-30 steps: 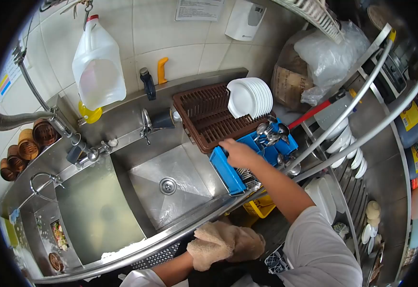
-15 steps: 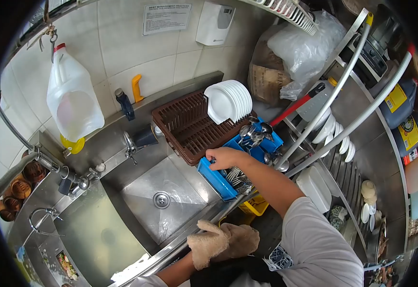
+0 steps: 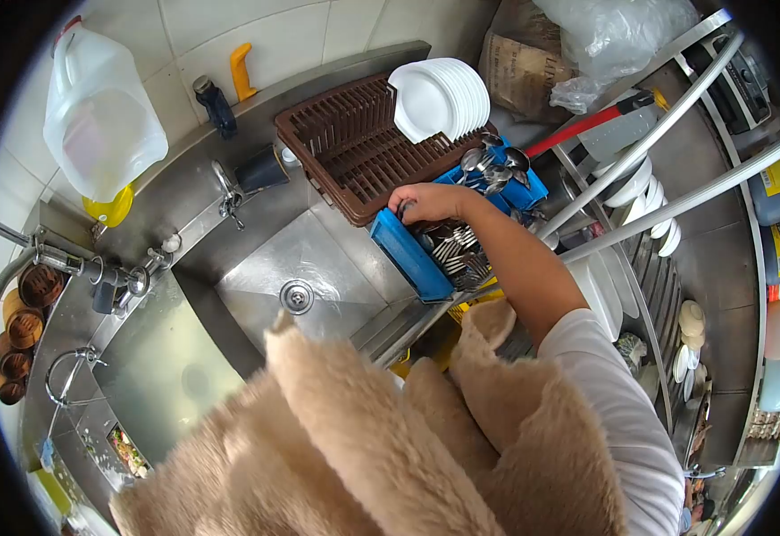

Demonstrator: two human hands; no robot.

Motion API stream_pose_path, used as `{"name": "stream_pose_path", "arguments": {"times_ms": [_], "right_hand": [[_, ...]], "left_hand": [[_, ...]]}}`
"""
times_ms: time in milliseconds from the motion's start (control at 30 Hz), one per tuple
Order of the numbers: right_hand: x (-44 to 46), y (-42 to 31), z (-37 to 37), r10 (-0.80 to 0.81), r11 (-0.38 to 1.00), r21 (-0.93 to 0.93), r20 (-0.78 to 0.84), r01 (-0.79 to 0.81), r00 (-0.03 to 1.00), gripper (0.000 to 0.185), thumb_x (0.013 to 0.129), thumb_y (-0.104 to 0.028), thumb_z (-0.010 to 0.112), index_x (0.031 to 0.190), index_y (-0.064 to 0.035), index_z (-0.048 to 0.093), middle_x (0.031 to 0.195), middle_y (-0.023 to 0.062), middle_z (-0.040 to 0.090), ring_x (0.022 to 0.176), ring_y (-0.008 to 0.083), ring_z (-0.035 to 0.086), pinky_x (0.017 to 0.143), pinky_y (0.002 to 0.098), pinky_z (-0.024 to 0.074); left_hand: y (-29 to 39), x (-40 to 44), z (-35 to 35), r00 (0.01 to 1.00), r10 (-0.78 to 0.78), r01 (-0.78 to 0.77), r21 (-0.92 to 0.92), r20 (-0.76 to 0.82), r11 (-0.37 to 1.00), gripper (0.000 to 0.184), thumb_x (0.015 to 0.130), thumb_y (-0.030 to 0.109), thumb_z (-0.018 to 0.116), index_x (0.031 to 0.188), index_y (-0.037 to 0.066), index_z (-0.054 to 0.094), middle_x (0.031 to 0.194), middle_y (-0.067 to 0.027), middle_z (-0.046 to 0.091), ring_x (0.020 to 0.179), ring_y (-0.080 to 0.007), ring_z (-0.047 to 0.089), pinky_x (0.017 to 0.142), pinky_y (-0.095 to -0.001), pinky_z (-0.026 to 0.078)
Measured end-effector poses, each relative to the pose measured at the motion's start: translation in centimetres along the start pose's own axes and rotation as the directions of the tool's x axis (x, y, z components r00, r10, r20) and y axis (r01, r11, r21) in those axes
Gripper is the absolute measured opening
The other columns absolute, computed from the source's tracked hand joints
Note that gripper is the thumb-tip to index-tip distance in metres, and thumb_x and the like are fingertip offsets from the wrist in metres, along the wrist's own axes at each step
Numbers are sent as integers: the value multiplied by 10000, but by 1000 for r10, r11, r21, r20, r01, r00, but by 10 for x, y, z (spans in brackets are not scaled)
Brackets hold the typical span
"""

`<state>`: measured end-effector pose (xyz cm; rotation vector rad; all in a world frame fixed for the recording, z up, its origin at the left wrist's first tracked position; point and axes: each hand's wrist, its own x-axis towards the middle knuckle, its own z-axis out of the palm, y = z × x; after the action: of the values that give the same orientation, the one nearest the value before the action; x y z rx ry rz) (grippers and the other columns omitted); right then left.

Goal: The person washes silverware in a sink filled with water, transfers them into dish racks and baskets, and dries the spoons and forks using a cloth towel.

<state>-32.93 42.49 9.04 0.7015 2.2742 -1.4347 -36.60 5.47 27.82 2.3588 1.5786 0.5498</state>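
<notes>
My right hand (image 3: pixel 427 204) reaches into the front compartment of a blue cutlery basket (image 3: pixel 412 256). Its fingers are closed round some cutlery, a dark metallic bit of which shows at the fingertips. Beside the hand lie several forks (image 3: pixel 454 248), handles and tines mixed. Spoons (image 3: pixel 497 171) fill the rear part of the basket, bowls up. A fluffy beige cloth (image 3: pixel 372 429) spreads large across the lower middle, close to the camera. My left hand is out of sight, and the cloth covers the area where it was.
A brown dish rack (image 3: pixel 345 152) holds upright white plates (image 3: pixel 439 98) behind the basket. The steel sink basin (image 3: pixel 274 259) has a drain, and cloudy water (image 3: pixel 166 357) stands in the left basin. Metal tubes (image 3: pixel 675 205) cross the right side. A plastic jug (image 3: pixel 104 107) hangs at upper left.
The beige cloth has risen from my waist toward the camera and now hides my left forearm. My right hand stays at the cutlery basket, its fingers more curled. The view has tilted down.
</notes>
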Motion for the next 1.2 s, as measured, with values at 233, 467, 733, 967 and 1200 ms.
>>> {"name": "stream_pose_path", "arguments": {"times_ms": [233, 467, 733, 967, 1200], "right_hand": [[-20, -13, -15, 113, 978, 197, -190, -75, 975, 134, 867, -96, 620, 993, -52, 623, 972, 54, 663, 799, 133, 653, 661, 286, 592], [-209, -154, -43, -252, 966, -90, -153, 241, 956, 146, 795, -11, 611, 939, -25, 621, 1012, 85, 680, 864, 154, 656, 715, 297, 564], [-283, -238, 43, -213, 726, -364, 687, 583, 694, 121, 775, -13, 649, 892, -43, 642, 1181, 118, 670, 1088, 365, 585, 918, 431, 475], [-237, -133, -5, -547, 832, -62, -262, 552, 795, 173, 857, -114, 726, 1027, -91, 713, 1114, 102, 705, 1066, 290, 661, 924, 412, 510], [-94, -9, 31, -273, 756, -649, -432, -86, 860, 311, 812, -177, 691, 1117, -115, 699, 1047, 133, 713, 949, 353, 679, 819, 490, 545]], "left_hand": [[10, 10, -43, 999, 40, -46, 336, 24, 941, 102, 868, 157, 621, 823, 75, 663, 601, -21, 529, 450, -219, 523, 458, -423, 457], [-65, 17, 2, 969, -70, 173, -452, 235, 875, 206, 955, 230, 541, 1088, 88, 609, 1009, -84, 629, 974, -200, 623, 801, -352, 523], [-48, 70, 28, 998, -31, 17, -271, -50, 963, 406, 858, 346, 685, 1134, 53, 638, 1136, -162, 589, 1006, -316, 587, 866, -454, 471], [-41, 47, 129, 843, -495, 438, -805, 211, 401, 662, 871, 411, 713, 1391, 66, 495, 1299, -133, 569, 1260, -312, 488, 1140, -440, 268], [-153, -3, 161, 916, -232, 311, -944, 328, -110, 642, 966, 454, 577, 1425, 24, 447, 1358, -179, 542, 1251, -357, 536, 1059, -464, 423]]}}
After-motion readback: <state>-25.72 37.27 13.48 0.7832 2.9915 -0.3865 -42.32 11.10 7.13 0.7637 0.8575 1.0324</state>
